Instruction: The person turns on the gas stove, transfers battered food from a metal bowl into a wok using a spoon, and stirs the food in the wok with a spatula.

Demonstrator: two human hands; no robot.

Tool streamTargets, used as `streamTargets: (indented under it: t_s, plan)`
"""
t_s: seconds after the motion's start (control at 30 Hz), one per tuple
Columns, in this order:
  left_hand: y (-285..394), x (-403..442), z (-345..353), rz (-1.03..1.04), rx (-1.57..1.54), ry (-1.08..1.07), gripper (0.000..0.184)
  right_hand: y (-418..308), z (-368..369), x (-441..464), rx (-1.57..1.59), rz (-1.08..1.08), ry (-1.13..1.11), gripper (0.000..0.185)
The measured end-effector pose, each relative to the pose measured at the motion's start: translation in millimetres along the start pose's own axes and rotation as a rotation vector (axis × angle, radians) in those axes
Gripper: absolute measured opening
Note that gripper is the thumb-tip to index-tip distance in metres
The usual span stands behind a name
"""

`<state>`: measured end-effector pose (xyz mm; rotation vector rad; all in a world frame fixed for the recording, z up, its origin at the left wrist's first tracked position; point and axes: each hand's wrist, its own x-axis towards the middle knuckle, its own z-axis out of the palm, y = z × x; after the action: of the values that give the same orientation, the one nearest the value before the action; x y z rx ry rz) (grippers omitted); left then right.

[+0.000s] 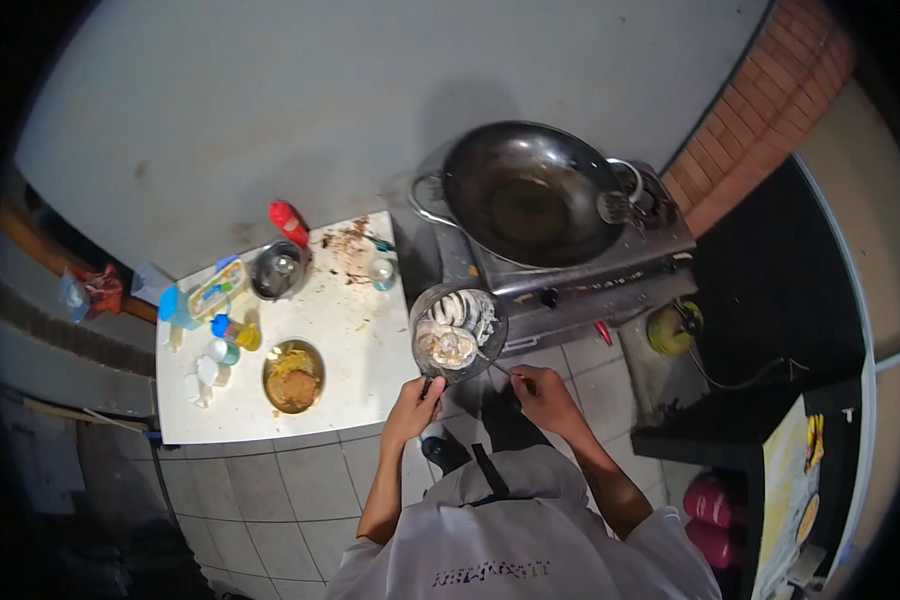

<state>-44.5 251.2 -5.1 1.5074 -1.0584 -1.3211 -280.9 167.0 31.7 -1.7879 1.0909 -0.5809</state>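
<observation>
The left hand [415, 408] is closed at the near-left edge of a dark round pan [427, 303], thumb uppermost; whether it grasps a handle or the rim cannot be determined. The right hand [547, 398] is clenched around the end of a thin utensil [497, 366], which extends leftward to the near-right part of the pan. The pan is located in front of the person, between the white tabletop [360, 340] and the metal stove [650, 255]. It contains white-coated food pieces [447, 345]: rounded pieces at the near side, a row of curved pieces at the far side. A large wok [490, 165] rests on the stove, with a slotted spatula [615, 207] at its right side. The tabletop carries a metal bowl [318, 362] of yellow and orange-brown food near its front edge, a metal pot [260, 270] farther back, and a red bottle [288, 222] beside the pot. A green cylinder [667, 332] stands to the right, below stove level.
</observation>
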Motion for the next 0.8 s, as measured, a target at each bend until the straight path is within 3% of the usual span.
streamTargets:
  t_s: [0.07, 0.2, 0.27, 0.3, 0.4, 0.47, 0.5, 0.57, 0.6, 0.67, 0.8]
  plan:
    - [-18, 3, 15, -0.067, -0.058, -0.008, 0.046, -6, -18, -14, -0.090, -0.021, -0.064, 0.023]
    - [-39, -2, 45, -0.113, -0.199, -0.027, 0.048, 0, -67, -29, -0.049, 0.161, -0.241, 0.026]
    - [-46, -7, 61, -0.125, -0.228, 0.019, 0.050, 37, -90, -27, 0.258, 0.078, -0.219, 0.031]
    - [-52, -10, 70, -0.140, -0.239, 0.088, 0.050, 59, -103, -18, 0.260, 0.077, -0.250, 0.031]
    - [-60, -20, 103, -0.186, -0.267, 0.240, 0.049, 130, -121, 27, 0.164, 0.143, -0.190, 0.041]
    - [-62, -25, 128, -0.207, -0.253, 0.395, 0.049, 173, -113, 68, -0.209, 0.032, 0.041, 0.036]
    - [-69, -28, 139, -0.218, -0.315, 0.434, 0.049, 192, -104, 87, -0.197, 0.024, 0.009, 0.036]
    - [-74, -34, 161, -0.239, -0.345, 0.522, 0.048, 217, -84, 119, -0.249, -0.122, 0.184, 0.027]
    - [-77, -38, 171, -0.239, -0.381, 0.580, 0.048, 220, -81, 130, -0.242, -0.118, 0.163, 0.027]
    - [-89, -49, 190, -0.232, -0.378, 0.617, 0.051, 218, -81, 147, -0.530, -0.101, 0.025, 0.021]
    - [-96, -67, 218, -0.274, -0.359, 0.717, 0.059, 215, -66, 158, -0.567, -0.134, 0.155, 0.016]
